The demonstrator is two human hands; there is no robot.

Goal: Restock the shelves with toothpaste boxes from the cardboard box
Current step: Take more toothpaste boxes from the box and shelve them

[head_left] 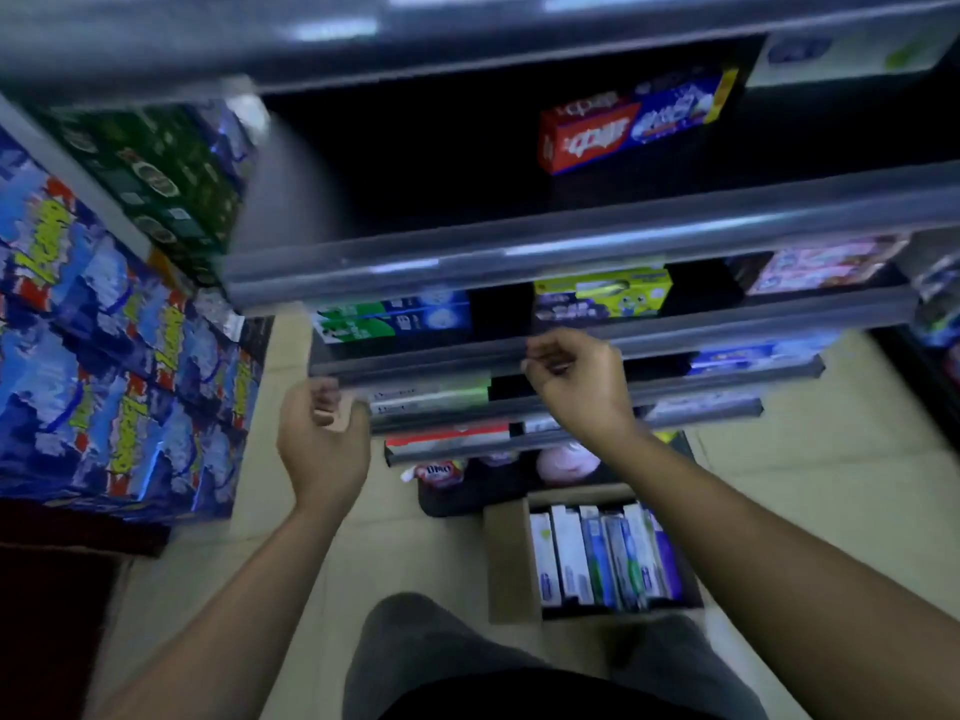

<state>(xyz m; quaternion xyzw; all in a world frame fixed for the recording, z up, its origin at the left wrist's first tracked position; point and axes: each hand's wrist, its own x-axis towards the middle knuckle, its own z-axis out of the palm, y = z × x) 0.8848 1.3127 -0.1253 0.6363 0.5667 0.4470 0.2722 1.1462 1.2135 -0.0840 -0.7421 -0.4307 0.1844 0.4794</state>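
Person is standing right up against the shelves (571, 246), both arms reaching out in front. Left hand (323, 433) is curling loosely with the fingers half bent, nothing in it as far as I can see. Right hand (576, 379) is hovering by the edge of a lower shelf with thumb and fingers pinching close together; whether there's something tiny between them I honestly can't tell, it's all a bit smeared.

The cardboard box (511, 558) is sitting open on the floor by the person's feet, toothpaste boxes (602, 556) standing upright inside in a row. Its near edge is getting cut off by a knee.

A red and blue carton (631, 124) is lying alone on the dark upper shelf. The blue packs (104, 356) stacked on the left are too blurry to read.
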